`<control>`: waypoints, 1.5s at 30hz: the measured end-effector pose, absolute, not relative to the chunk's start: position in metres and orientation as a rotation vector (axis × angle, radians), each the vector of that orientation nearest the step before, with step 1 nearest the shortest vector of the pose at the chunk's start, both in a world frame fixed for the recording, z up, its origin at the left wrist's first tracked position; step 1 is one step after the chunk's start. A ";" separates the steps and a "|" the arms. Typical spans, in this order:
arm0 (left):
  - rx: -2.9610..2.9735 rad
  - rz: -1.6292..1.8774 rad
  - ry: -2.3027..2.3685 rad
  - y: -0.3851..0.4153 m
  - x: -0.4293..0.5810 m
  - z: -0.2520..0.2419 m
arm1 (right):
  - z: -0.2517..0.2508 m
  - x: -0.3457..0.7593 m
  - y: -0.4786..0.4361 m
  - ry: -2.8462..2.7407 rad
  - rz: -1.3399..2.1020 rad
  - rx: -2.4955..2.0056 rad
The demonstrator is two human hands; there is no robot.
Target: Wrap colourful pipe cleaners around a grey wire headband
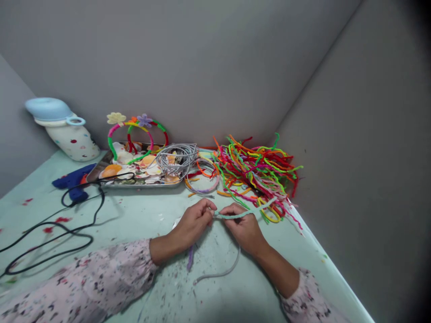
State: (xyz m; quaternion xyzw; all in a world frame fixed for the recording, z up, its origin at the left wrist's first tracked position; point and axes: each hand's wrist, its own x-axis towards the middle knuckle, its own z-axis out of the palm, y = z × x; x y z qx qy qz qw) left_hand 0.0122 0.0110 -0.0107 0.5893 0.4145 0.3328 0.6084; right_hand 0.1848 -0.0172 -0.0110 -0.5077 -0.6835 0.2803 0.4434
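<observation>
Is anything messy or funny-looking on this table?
Yes, a little. The pale green table has red smudges at the left, near the looping black cord, and dark specks nearer the front. They stand out against the plain surface; I can't tell what made them. The colourful fuzzy sticks sprawl in a tangled heap.

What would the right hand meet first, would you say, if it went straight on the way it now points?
Most likely the left hand, close in front of the right hand, though depth is unclear.
</observation>
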 end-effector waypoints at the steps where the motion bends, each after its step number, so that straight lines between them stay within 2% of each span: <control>1: 1.367 0.772 0.946 0.011 0.012 -0.011 | -0.010 0.185 -0.017 -1.711 0.679 -1.245; 13: 1.340 0.797 0.873 0.013 0.012 -0.018 | -0.009 0.188 -0.020 -1.874 0.544 -1.188; 23: 1.473 0.759 0.863 0.013 0.011 -0.014 | -0.010 0.189 -0.018 -1.555 0.993 -1.355; 35: 1.542 0.741 0.873 0.011 0.009 -0.010 | -0.010 0.187 -0.015 -1.588 1.035 -1.405; 40: 1.464 0.748 0.872 0.012 0.010 -0.011 | -0.009 0.186 -0.019 -1.707 0.873 -1.417; 45: 1.428 0.764 0.885 0.013 0.011 -0.012 | -0.007 0.186 -0.021 -1.983 0.469 -1.336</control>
